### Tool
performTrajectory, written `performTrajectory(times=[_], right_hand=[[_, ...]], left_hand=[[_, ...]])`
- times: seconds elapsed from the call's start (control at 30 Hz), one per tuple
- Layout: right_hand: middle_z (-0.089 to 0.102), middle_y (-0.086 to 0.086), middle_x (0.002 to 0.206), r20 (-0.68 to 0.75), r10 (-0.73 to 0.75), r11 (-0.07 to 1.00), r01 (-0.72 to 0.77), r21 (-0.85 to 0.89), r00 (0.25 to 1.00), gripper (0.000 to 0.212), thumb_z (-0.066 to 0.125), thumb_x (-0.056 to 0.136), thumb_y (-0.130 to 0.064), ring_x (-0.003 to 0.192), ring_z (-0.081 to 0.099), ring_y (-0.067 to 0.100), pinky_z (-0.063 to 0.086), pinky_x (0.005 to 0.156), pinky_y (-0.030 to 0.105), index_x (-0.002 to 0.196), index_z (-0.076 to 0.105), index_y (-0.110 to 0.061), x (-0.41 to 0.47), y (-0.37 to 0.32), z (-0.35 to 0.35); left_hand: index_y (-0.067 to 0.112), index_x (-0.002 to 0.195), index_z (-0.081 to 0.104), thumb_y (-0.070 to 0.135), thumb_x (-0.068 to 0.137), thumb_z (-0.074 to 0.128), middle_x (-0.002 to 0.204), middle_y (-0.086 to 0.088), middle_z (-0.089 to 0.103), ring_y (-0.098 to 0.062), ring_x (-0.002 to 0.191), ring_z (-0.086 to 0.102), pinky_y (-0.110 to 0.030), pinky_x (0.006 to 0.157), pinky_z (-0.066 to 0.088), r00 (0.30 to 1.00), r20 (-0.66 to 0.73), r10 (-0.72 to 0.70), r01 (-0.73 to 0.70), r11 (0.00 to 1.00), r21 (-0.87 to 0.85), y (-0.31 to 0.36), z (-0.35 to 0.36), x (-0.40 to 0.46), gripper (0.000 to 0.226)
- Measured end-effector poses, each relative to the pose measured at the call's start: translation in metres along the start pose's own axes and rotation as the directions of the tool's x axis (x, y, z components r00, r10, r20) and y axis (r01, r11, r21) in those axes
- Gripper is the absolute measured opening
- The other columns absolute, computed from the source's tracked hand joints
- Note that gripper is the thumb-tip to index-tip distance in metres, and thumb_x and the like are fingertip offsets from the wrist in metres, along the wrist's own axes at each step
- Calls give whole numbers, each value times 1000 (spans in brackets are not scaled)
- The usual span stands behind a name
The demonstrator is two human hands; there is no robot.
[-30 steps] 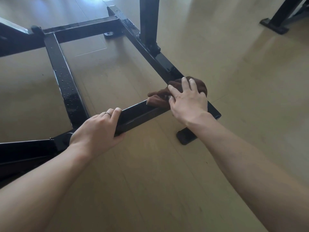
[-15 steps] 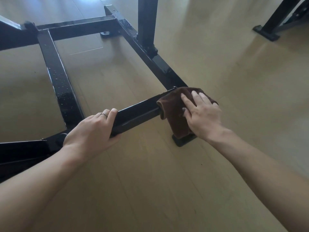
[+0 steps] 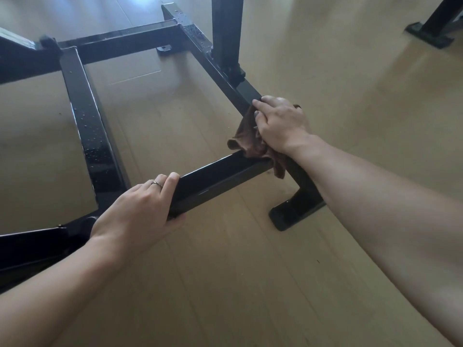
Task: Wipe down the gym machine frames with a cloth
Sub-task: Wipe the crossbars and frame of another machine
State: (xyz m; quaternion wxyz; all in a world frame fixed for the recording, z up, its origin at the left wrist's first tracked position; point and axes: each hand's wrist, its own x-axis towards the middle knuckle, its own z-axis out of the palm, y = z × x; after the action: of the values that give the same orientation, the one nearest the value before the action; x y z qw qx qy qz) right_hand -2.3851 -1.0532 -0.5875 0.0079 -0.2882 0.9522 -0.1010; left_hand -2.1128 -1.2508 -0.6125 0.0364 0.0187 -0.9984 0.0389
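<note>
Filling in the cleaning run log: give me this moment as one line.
task: wipe frame | left hand: grips near crossbar | right hand: presses brown cloth on side rail at corner | floor: wood

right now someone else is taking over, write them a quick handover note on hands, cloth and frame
Left hand: grips the near crossbar.
Right hand: holds the brown cloth on the right rail, at the corner where it meets the crossbar.
Done: cannot tell which parts are wiped; the corner is in progress.
Left: the left bar shows droplets; also the far bar, the upright and the foot.
</note>
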Motion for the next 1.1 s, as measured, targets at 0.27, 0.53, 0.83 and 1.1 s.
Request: performTrajectory(times=[0.27,0.53,0.83,1.1], right_hand=[[39,-3,162,-63,74,997,-74,-5,995,53,29,105,-45,148,35,21,30,116,48,154,44,-29,-77,19,2],[42,0,160,-76,26,999,-30,-46,997,53,26,107,-40,142,42,23,35,110,45,153,46,-24,-38,12,6],[50,3,150,-45,-20,996,16,-83,999,48,28,106,-39,131,48,31,36,106,47,144,50,-19,79,-25,14],[46,4,155,-31,3,996,-6,-88,1000,52,34,106,-45,132,46,34,37,106,48,151,46,-22,38,-13,10]], left_hand=[[2,128,50,54,87,39,95,-8,58,-29,78,64,-42,74,55,1000,11,5,-4,1000,-15,1,-1,-1,67],[0,126,54,52,88,41,93,-8,59,-29,73,64,-39,69,55,1000,-7,-6,6,1000,-7,2,-1,1,66],[3,127,53,49,89,47,95,-5,59,-28,74,63,-40,71,56,1000,-2,-10,10,1000,-7,2,0,1,60],[6,127,51,52,89,62,97,-1,59,-23,80,64,-35,72,55,1000,2,7,-7,1000,24,0,-1,-1,61]])
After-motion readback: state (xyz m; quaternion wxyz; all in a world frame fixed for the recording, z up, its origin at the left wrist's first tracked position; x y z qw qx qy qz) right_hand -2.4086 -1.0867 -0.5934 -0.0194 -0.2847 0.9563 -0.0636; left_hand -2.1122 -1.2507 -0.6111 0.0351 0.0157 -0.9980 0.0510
